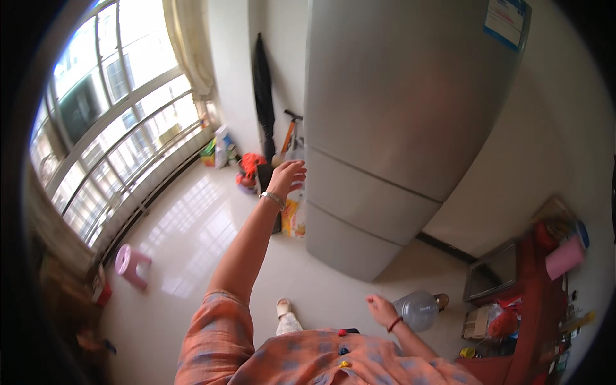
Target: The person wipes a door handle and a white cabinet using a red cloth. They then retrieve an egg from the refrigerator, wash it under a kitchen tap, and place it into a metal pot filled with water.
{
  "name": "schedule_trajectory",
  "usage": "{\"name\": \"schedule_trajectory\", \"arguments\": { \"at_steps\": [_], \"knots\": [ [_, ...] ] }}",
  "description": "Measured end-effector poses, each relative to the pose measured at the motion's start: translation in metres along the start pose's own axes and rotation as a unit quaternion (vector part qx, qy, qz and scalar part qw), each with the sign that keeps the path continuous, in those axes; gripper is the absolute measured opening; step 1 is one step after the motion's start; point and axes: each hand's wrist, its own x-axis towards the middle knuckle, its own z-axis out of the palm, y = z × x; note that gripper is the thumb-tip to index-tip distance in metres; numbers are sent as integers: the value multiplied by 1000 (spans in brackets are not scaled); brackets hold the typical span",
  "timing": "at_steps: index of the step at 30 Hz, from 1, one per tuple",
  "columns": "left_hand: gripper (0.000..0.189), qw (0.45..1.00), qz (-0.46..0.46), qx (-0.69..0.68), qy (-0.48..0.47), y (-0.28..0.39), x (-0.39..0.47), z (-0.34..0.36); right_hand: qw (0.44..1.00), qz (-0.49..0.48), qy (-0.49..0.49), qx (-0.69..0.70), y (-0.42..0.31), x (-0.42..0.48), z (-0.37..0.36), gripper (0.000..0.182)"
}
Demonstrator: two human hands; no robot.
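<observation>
My left hand (288,177), with a metal bracelet or watch at the wrist, reaches forward to the left edge of a tall grey refrigerator (385,106). Its fingers are bent and somewhat apart, with nothing seen in them. Whether the fingertips touch the refrigerator's edge is unclear. All the refrigerator's door panels look closed. Low in front of my body is my right hand (383,310), a dark red band on its wrist. Its fingers are curled and blurred, and no held thing shows. Just beyond that wrist, a clear plastic water jug (418,310) is partly covered by the arm.
A pink plastic stool (131,265) stands on the tiled floor at left, near the railed window (130,110). Bags (293,219) and a folded black umbrella (263,91) are beside the refrigerator. A red cabinet (529,308) with cluttered shelves lines the right.
</observation>
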Motion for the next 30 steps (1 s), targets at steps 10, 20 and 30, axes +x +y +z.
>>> {"name": "schedule_trajectory", "arguments": {
  "at_steps": [10,20,30],
  "knots": [
    [31,958,276,64,-50,72,243,14,966,207,156,15,-46,1,89,26],
    [33,933,343,104,33,59,212,-23,944,229,235,46,-169,73,80,25],
    [35,861,363,43,-355,66,23,-107,898,90,430,29,-365,115,17,28]
  ]
}}
